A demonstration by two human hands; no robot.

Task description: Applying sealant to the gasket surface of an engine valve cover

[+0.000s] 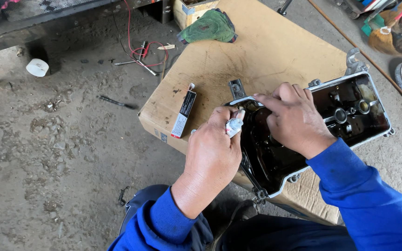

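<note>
Head view is showing us working over an upturned metal engine cover [350,109] lying on a flattened cardboard box [266,51] set on the concrete floor [47,153]. Our left hand [212,153] is clamped around a small white tube [234,125], its nozzle aimed at the cover's near-left corner, while our right hand [296,118] is resting on the cover, index finger stretched along the bright rim toward that corner. We are judging that a thin, unbroken bead, squeezed gently and smoothed by the finger, would serve best. The cover's inside is looking dark, oily and glossy, its edge pale cast metal. Left of the cover a slim black-and-white carton [183,114] is lying; beyond it, a crumpled green cloth [209,25].
</note>
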